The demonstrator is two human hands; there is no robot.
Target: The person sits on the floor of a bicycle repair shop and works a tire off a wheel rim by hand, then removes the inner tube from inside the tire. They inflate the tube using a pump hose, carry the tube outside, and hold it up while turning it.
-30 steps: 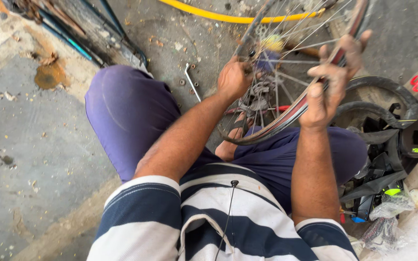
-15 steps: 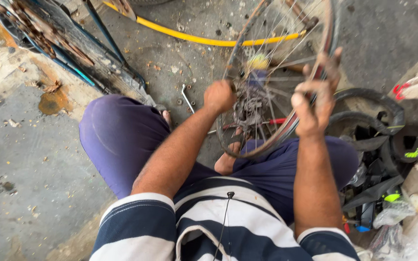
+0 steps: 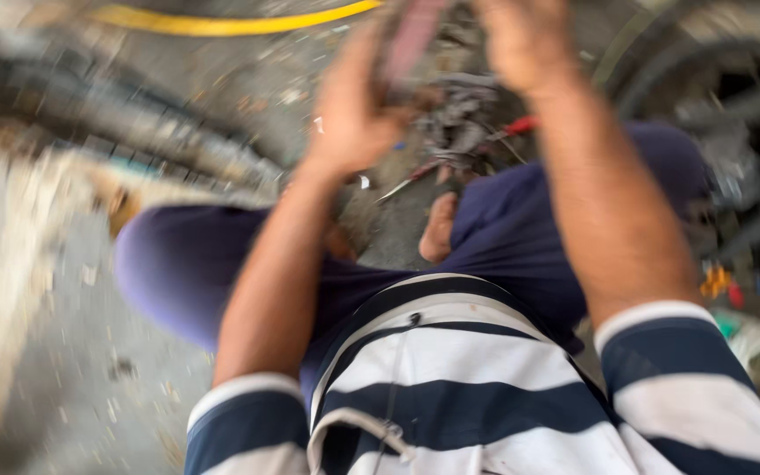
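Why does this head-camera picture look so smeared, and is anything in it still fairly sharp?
Head view: heavy motion blur streaks the whole frame; the left hand and right hand are smeared, and the reddish strip between them is only a blur. The striped shirt near the lens is clearest. Soft, even daylight, no glare, no hard shadows; the yellow hose reads as a streak.

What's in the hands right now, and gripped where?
Too blurred to be sure. The left hand seems closed on a reddish curved rim; the right hand is raised beside it, hold unclear.
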